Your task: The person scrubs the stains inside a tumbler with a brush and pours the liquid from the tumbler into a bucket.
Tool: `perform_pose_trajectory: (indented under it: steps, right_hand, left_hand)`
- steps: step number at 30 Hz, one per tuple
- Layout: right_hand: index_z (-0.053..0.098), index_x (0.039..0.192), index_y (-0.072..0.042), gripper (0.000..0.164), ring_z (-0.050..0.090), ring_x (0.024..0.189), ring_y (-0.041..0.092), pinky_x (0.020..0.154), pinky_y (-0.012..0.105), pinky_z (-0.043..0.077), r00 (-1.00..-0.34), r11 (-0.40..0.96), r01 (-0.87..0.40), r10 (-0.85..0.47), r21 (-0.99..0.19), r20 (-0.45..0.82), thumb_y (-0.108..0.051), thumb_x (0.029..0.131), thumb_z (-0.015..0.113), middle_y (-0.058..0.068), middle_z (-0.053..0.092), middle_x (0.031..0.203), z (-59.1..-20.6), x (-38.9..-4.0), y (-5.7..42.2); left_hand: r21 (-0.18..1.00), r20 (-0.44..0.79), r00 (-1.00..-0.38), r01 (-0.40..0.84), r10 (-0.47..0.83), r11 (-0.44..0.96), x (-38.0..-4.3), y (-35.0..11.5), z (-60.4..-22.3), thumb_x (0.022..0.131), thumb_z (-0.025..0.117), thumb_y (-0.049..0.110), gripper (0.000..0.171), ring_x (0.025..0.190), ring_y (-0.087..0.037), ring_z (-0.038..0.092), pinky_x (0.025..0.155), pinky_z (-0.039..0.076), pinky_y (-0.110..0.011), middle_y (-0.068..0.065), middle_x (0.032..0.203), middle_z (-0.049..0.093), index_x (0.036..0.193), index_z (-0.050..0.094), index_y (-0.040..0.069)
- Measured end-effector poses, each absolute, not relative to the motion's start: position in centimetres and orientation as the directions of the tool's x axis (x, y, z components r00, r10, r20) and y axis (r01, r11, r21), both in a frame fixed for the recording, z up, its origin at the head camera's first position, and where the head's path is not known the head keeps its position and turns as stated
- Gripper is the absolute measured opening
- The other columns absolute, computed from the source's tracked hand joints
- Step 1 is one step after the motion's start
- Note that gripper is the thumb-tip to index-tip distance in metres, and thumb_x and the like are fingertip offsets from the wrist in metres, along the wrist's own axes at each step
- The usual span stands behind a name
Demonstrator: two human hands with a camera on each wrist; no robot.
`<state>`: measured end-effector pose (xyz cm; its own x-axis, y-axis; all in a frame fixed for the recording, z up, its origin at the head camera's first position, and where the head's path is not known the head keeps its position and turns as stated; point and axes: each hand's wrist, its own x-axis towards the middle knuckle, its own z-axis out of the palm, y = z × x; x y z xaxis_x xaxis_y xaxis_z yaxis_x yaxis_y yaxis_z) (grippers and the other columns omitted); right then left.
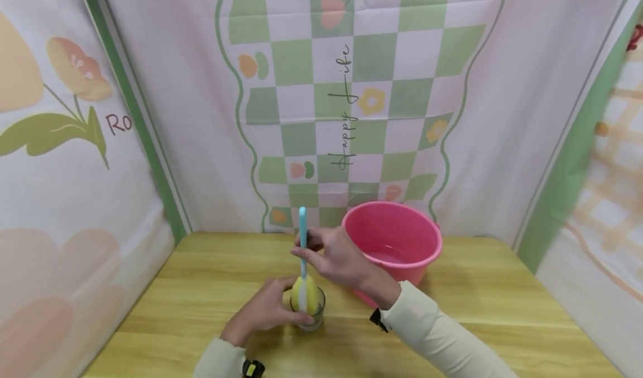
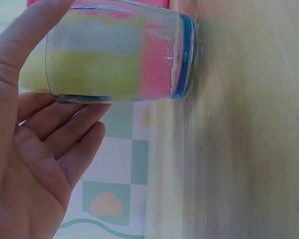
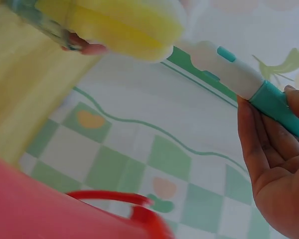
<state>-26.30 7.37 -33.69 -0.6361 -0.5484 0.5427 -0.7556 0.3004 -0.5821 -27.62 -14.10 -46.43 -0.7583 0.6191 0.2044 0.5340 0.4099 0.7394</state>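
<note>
A clear drinking glass (image 2: 159,59) stands upright on the table in the head view. My left hand (image 1: 268,306) grips it round the side, thumb on the near side and fingers beyond. Inside the glass sits the yellow-and-white sponge head (image 1: 305,295) of a bottle brush, part of it above the rim. My right hand (image 1: 337,257) pinches the brush's turquoise handle (image 1: 303,227) from the right, and the brush stands nearly vertical. In the right wrist view, the fingers hold the turquoise handle (image 3: 279,109), with a white neck (image 3: 224,67) between it and the sponge.
A pink bucket (image 1: 392,205) stands on the wooden table (image 1: 482,311) behind the right forearm, close to it. Its red handle (image 3: 109,195) shows in the right wrist view. A printed cloth (image 1: 331,101) hangs behind the table, with more cloth at both sides.
</note>
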Motion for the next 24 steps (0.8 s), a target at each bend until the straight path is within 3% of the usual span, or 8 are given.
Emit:
perform_pose_trajectory:
  steps: [6,14,24]
  right_hand:
    - [0.071,0.100,-0.009,0.007,0.079,0.087,0.010,0.078,0.020,0.064,-0.646,0.329,-0.749,-0.555,-0.575,0.523,-0.016,0.101,0.073,0.002,0.081,0.092,-35.0,-26.4,7.2]
    - [0.070,0.099,-0.008,0.006,0.079,0.086,0.008,0.079,0.024,0.066,-0.580,0.291,-0.806,-0.562,-0.516,0.589,-0.014,0.101,0.073,0.002,0.080,0.091,-32.5,-25.9,7.7]
    - [0.069,0.099,-0.007,0.006,0.079,0.084,0.009,0.079,0.022,0.065,-0.536,0.272,-0.839,-0.567,-0.472,0.625,-0.009,0.098,0.075,0.002,0.080,0.089,-31.8,-25.8,7.6]
  left_hand:
    - [0.725,0.218,-0.762,0.545,0.610,0.422,-27.7,-14.1,-46.5,0.084,0.088,0.047,0.054,0.122,-0.013,0.069,0.114,0.053,-0.053,0.021,0.106,0.075,0.130,0.067,0.028]
    - [0.743,0.212,-0.767,0.529,0.606,0.410,-27.5,-14.0,-46.5,0.083,0.090,0.043,0.043,0.108,-0.004,0.070,0.111,0.052,-0.047,0.020,0.106,0.076,0.119,0.070,0.032]
    - [0.737,0.206,-0.771,0.528,0.603,0.423,-27.7,-14.1,-46.4,0.081,0.089,0.052,0.053,0.116,-0.007,0.070,0.114,0.052,-0.052,0.018,0.116,0.076,0.125,0.070,0.029]
